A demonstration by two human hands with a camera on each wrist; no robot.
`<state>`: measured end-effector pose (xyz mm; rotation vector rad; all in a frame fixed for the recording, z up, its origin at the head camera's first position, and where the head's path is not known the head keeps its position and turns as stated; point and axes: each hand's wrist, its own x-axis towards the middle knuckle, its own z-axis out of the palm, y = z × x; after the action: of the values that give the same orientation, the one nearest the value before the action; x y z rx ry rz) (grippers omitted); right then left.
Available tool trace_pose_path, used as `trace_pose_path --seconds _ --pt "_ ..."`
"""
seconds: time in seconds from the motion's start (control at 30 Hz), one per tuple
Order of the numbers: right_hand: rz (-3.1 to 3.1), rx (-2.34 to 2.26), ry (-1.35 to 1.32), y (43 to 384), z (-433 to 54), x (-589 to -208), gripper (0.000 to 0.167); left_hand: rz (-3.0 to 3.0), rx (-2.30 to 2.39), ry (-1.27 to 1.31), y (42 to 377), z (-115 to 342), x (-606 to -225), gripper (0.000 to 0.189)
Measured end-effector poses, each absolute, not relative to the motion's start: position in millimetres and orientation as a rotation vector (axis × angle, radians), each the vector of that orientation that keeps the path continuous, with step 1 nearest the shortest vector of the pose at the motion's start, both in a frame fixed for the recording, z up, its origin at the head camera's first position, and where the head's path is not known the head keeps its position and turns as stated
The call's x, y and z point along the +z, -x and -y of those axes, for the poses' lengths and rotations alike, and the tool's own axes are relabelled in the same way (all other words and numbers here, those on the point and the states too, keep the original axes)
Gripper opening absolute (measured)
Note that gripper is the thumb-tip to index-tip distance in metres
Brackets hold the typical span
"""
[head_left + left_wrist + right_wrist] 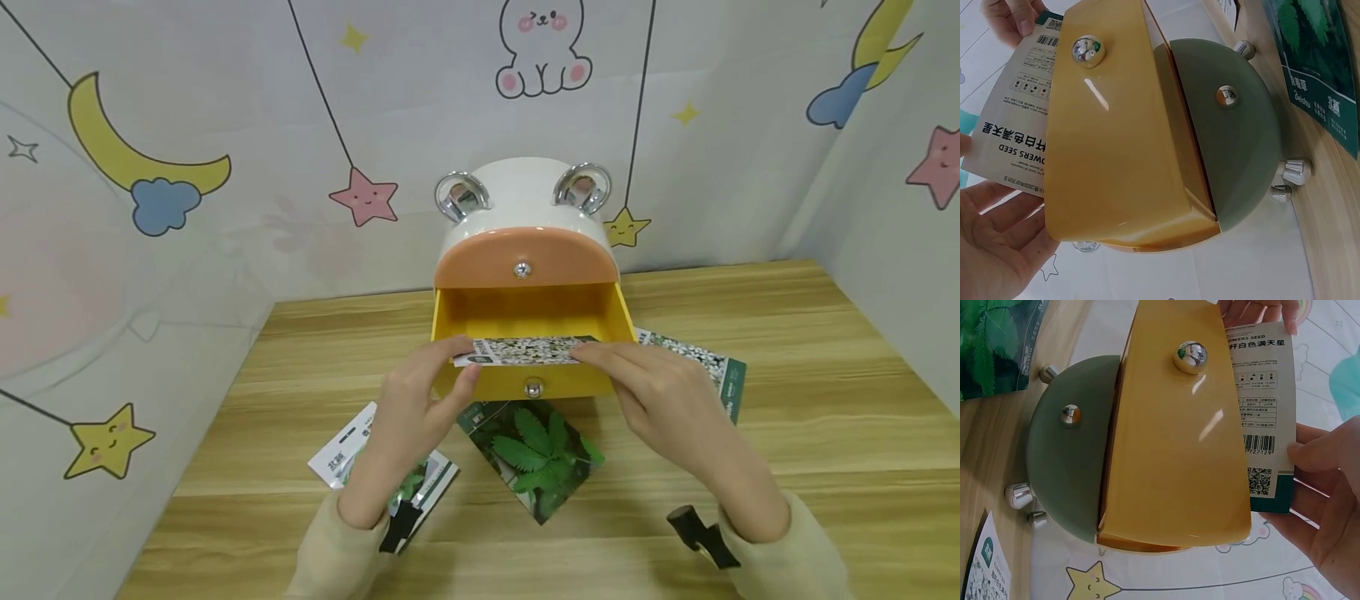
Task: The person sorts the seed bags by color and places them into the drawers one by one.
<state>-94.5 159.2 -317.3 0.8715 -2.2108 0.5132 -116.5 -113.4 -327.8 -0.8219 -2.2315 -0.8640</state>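
Observation:
My left hand (420,404) and right hand (667,400) pinch a flower seed packet (525,351) by its two ends. The packet stands partly behind the front panel of a pulled-out yellow drawer (577,383). In the left wrist view, its white printed back (1016,109) rises past the panel's edge, and its lower part is hidden. On the right wrist side, my thumb lies on the packet near its barcode and dark green end. The drawer belongs to a rounded white animal-shaped cabinet (521,192) with chrome ring ears.
Above is a closed orange drawer (562,254); below, a green one (1229,144), with silver feet. A green-leaf packet (540,458) lies before the cabinet. Other packets lie under my left wrist (345,446) and beyond my right hand (731,387). A patterned cloth wall (300,250) stands behind.

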Motion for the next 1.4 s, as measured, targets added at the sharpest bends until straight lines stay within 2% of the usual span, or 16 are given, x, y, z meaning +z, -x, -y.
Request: trace_pose_path --seconds 0.4,1.4 --pt "2.347 0.536 -0.819 106.0 -157.2 -318.8 0.039 2.371 -0.922 0.775 125.0 113.7 -321.7 0.022" --pt "2.480 0.590 -0.732 130.1 -156.5 -317.8 0.038 2.424 -1.011 0.725 145.7 107.4 -319.2 0.021"
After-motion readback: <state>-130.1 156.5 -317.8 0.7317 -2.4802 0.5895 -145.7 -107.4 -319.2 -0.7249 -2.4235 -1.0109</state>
